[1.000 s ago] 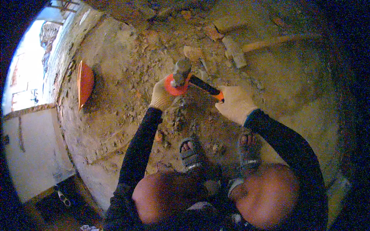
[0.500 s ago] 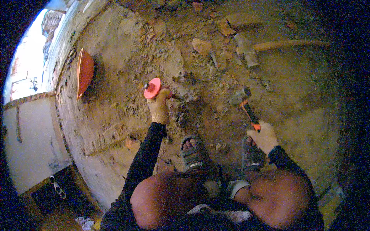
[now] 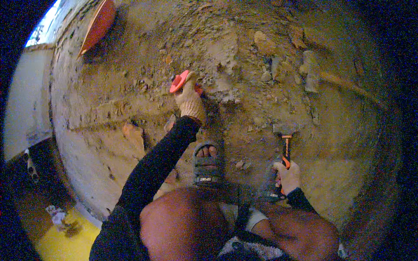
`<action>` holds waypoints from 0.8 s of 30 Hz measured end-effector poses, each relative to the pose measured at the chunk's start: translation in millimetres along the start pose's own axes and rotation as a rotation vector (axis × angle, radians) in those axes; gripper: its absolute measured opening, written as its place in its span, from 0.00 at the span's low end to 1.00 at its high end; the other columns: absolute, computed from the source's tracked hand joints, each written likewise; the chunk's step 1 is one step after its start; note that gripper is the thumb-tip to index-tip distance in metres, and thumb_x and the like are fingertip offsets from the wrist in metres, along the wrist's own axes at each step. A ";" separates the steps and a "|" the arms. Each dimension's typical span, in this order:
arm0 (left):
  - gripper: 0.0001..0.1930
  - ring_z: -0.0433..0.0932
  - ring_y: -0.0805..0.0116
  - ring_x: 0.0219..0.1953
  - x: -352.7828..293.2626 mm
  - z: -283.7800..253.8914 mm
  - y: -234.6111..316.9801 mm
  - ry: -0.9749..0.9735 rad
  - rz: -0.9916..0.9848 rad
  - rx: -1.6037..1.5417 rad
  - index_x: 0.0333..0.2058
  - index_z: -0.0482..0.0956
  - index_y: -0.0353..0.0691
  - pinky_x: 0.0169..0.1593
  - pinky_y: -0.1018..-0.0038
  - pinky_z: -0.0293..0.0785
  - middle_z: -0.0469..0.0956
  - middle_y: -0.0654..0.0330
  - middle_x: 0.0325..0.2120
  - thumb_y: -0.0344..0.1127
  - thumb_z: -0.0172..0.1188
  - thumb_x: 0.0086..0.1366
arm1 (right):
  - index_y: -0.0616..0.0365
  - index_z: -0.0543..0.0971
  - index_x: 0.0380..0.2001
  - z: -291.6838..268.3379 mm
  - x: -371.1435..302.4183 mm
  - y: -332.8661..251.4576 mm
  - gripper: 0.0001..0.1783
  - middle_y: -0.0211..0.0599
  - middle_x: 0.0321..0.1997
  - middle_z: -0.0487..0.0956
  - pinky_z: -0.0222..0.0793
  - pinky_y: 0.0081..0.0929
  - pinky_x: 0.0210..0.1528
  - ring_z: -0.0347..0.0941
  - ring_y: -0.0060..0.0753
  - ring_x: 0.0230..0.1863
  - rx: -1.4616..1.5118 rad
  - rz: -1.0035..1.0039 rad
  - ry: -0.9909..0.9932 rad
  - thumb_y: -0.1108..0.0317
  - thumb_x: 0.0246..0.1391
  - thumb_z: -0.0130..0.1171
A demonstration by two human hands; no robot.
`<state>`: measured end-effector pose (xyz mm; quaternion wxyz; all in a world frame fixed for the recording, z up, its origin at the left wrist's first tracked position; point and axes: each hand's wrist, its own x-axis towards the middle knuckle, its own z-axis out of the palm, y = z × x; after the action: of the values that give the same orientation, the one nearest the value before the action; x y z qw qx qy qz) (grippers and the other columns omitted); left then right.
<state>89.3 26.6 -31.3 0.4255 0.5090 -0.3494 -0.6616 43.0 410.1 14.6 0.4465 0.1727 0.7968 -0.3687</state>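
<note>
My left hand (image 3: 190, 98), in a beige knit glove, is closed around a chisel (image 3: 179, 81) with a round pinkish-red hand guard. The guard shows above my fist, while the chisel's lower end is hidden by the hand; broken, rubbly ground lies beside it. My right hand (image 3: 289, 176), also in a pale glove, grips the black and orange handle of a club hammer (image 3: 285, 148). The hammer's grey head points away from me, low over the ground beside my right sandal (image 3: 271, 185). A wide gap separates hammer and chisel.
An orange pan (image 3: 99, 28) rests at the far left. A hoe-like tool with a wooden handle (image 3: 348, 85) lies at the far right, near loose stones (image 3: 264, 42). Brick pieces (image 3: 134, 135) lie left of my left sandal (image 3: 208, 163). Yellow sheeting (image 3: 72, 237) shows lower left.
The view has shifted, so the pan and wall sit differently. My right hand has lowered the hammer closer to my right foot, its head now pointing straight away. Both hands keep their holds.
</note>
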 end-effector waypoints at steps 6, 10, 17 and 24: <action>0.25 0.77 0.76 0.33 -0.6 9.2 9.7 -0.022 -0.011 -0.029 0.56 0.72 0.47 0.33 0.75 0.74 0.81 0.66 0.38 0.37 0.71 0.64 | 0.56 0.73 0.24 4.3 -2.4 -0.9 0.14 0.29 0.14 0.72 0.64 0.29 0.11 0.67 0.25 0.10 0.031 0.011 0.004 0.63 0.53 0.68; 0.20 0.74 0.77 0.32 -0.2 11.7 15.4 0.004 -0.076 0.043 0.54 0.74 0.50 0.35 0.74 0.75 0.79 0.68 0.40 0.39 0.68 0.66 | 0.55 0.73 0.21 3.7 -3.1 -1.6 0.15 0.29 0.15 0.72 0.64 0.29 0.11 0.67 0.25 0.10 -0.029 -0.016 0.012 0.63 0.53 0.68; 0.20 0.77 0.75 0.31 4.5 12.7 19.3 0.012 -0.078 0.007 0.53 0.74 0.46 0.35 0.74 0.76 0.80 0.66 0.38 0.38 0.69 0.65 | 0.55 0.74 0.24 7.4 -7.6 -1.9 0.13 0.29 0.15 0.71 0.64 0.28 0.11 0.67 0.25 0.10 0.010 0.033 0.008 0.63 0.54 0.68; 0.19 0.78 0.74 0.32 14.0 16.7 16.9 -0.099 -0.074 -0.161 0.52 0.76 0.43 0.35 0.74 0.77 0.79 0.66 0.36 0.37 0.69 0.65 | 0.55 0.73 0.25 6.0 -6.5 1.6 0.14 0.29 0.15 0.71 0.64 0.29 0.11 0.66 0.25 0.10 0.023 0.030 -0.003 0.64 0.54 0.68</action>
<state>74.9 7.6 -17.5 0.4224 0.4525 -0.2967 -0.7272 51.0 407.0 17.3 0.4511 0.1892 0.7892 -0.3713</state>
